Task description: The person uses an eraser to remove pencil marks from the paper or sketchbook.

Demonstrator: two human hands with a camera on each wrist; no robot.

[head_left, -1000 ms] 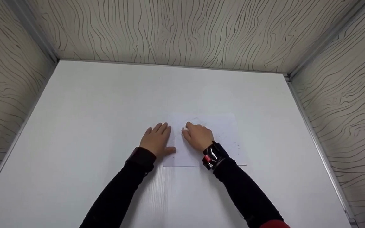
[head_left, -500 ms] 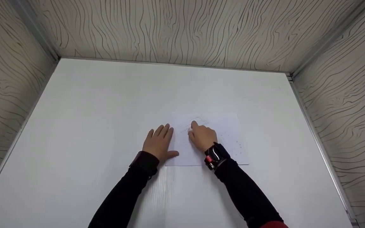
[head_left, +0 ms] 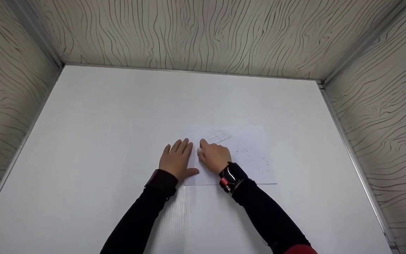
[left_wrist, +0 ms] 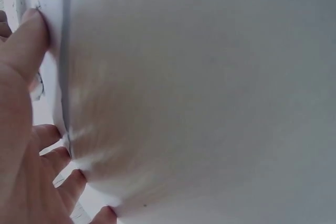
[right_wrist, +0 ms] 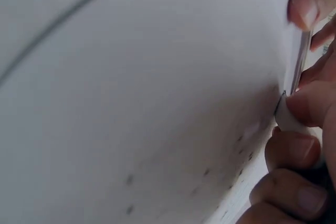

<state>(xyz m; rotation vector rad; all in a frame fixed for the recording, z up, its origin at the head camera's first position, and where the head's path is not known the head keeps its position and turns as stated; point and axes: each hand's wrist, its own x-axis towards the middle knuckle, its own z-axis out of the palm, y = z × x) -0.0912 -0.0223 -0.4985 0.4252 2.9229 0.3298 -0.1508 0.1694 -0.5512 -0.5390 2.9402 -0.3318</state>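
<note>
A sheet of white paper point(head_left: 250, 169) lies on the table, with a faint pencil grid point(head_left: 220, 136) near its top and dark crumbs scattered over its right part. My left hand point(head_left: 175, 159) rests flat across the sheet's left edge, fingers straight and thumb spread onto the paper. Between the thumb and curled fingers of my right hand point(head_left: 216, 155) is a small white eraser point(right_wrist: 287, 116), pinched against the sheet just below and left of the grid. Its tip looks dark in the right wrist view, and the fingers hide most of it.
The white table point(head_left: 118, 106) reaches well beyond the paper on all sides. Panels with a wood-grain pattern point(head_left: 196, 35) stand behind it and along both sides, with grey metal strips point(head_left: 360, 42) at the corners.
My right hand went a little right, then back left and slightly toward me, still pinching the eraser. More of the pencil grid shows now. The left hand stays on the paper's edge.
</note>
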